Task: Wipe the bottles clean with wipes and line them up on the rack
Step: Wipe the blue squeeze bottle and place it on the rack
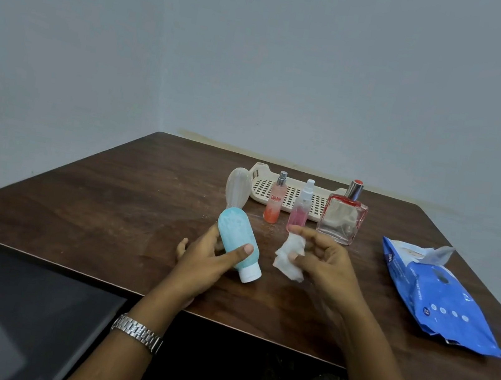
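Holding the tilted blue bottle (233, 229), the left hand (207, 265) covers its middle. The right hand (329, 264) pinches a crumpled wipe (289, 260). Other bottles (275, 201) half hide the rack (262, 188).

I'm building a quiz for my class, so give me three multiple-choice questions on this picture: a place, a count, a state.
1. Where does the blue wipes pack lie relative to the square glass bottle? A) to its right B) to its left C) behind it
2. How many bottles stand on the table? A) two B) four C) six
3. The wipe in the right hand is: A) spread flat B) neatly folded C) crumpled
Answers: 1 A, the pack lies at the table's right side. 2 B, four stand before the rack; the left hand holds the teal bottle. 3 C, it is bunched up.
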